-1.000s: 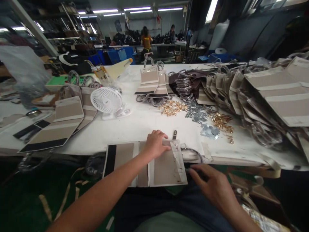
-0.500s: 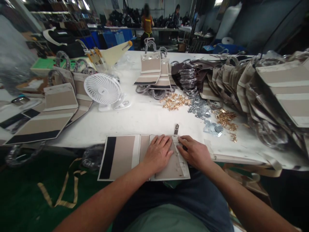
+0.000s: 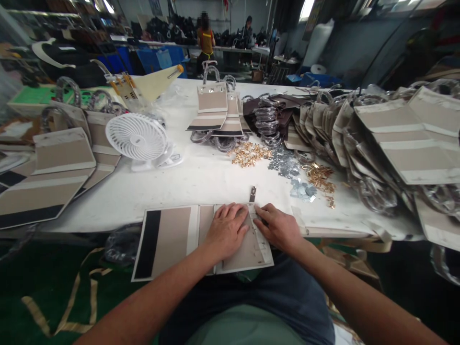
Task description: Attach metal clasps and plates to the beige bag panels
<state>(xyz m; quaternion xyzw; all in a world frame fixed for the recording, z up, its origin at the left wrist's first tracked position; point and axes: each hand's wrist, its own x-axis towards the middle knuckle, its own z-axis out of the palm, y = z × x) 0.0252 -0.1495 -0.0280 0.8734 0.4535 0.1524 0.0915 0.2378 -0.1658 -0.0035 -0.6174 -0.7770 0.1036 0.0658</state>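
Note:
A flat beige bag panel [image 3: 172, 235] with white strips and a black band lies at the table's front edge, partly over my lap. My left hand [image 3: 226, 230] rests flat on it, fingers stretched out and together, palm down. At the panel's right part, my right hand [image 3: 278, 227] has its fingers bent and closed on the pale strip along that side. Something small and dark shows under those fingers; its kind is hidden. Just beyond the panel's far edge a small dark strap with a metal fitting [image 3: 253, 193] sticks out.
A white fan [image 3: 136, 139] stands left, beside beige bag pieces [image 3: 63, 153]. Gold-coloured fittings [image 3: 249, 153] and grey metal plates [image 3: 283, 160] lie in heaps ahead. Stacked bag pieces with wrapped handles [image 3: 406, 134] fill the right. Two people [image 3: 205, 40] are far back.
The whole scene has shifted left in view as the camera turned slightly right. Both hands keep nearly the same places on the panel.

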